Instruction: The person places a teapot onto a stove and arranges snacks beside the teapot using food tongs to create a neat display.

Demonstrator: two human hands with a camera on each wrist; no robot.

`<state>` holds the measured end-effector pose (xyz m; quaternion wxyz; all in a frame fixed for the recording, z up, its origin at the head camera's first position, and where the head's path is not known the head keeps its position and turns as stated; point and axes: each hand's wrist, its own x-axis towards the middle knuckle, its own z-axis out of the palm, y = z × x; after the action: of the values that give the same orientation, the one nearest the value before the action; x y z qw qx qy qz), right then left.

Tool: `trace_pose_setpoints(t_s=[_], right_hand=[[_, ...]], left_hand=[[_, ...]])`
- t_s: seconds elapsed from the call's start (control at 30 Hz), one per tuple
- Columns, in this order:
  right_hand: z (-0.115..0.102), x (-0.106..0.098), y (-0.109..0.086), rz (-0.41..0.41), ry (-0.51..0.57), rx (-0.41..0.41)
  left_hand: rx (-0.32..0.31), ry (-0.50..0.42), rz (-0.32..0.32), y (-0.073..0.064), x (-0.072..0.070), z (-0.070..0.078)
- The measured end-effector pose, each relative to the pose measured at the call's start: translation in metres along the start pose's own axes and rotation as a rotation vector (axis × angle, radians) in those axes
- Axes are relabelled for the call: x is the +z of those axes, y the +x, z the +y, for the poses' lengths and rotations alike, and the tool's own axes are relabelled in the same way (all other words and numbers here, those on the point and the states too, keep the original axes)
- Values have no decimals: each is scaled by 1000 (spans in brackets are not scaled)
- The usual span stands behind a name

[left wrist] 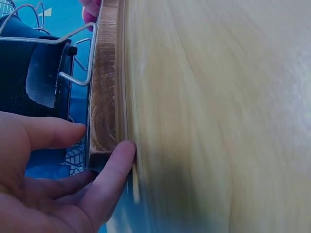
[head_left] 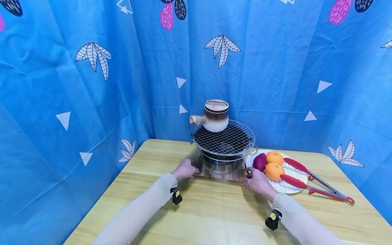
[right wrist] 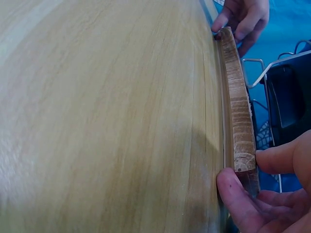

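A dark brown wooden board [head_left: 234,174] lies on the table under a small round stove with a wire grill rack [head_left: 211,141]. At the board's front left corner my left hand [head_left: 185,169] grips it. In the left wrist view the thumb [left wrist: 68,133] is on the upper face, with a fingertip at the lower edge. My right hand [head_left: 257,182] holds the front right corner likewise, thumb [right wrist: 277,158] above and fingers curled below. On the rack stands a lidded white-and-brown pot [head_left: 218,124], its side handle [head_left: 197,119] pointing left.
Right of the stove, a white checked plate [head_left: 292,189] carries two oranges [head_left: 274,171] and a round purple item [head_left: 259,162]. Red-tipped tongs [head_left: 294,181] lie across the plate's right side onto the table. A blue patterned curtain [head_left: 263,68] hangs behind and at the sides.
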<state>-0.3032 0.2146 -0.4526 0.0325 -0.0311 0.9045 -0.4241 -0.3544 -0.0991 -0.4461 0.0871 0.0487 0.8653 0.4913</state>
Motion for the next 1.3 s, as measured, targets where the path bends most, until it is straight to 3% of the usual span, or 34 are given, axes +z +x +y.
trace_pose_setpoints(t_s=[0.23,1.07,1.3], right_hand=[[-1,-1,0,-14,8,-2],[-6,-6,-3,-45,-46,-10],[-15,-18,-9,-25,-169,-84]], left_hand=[[6,21,8,0,1,1],[6,-44,-2,-1,5,-5],[5,-47,0,-2,5,-5]])
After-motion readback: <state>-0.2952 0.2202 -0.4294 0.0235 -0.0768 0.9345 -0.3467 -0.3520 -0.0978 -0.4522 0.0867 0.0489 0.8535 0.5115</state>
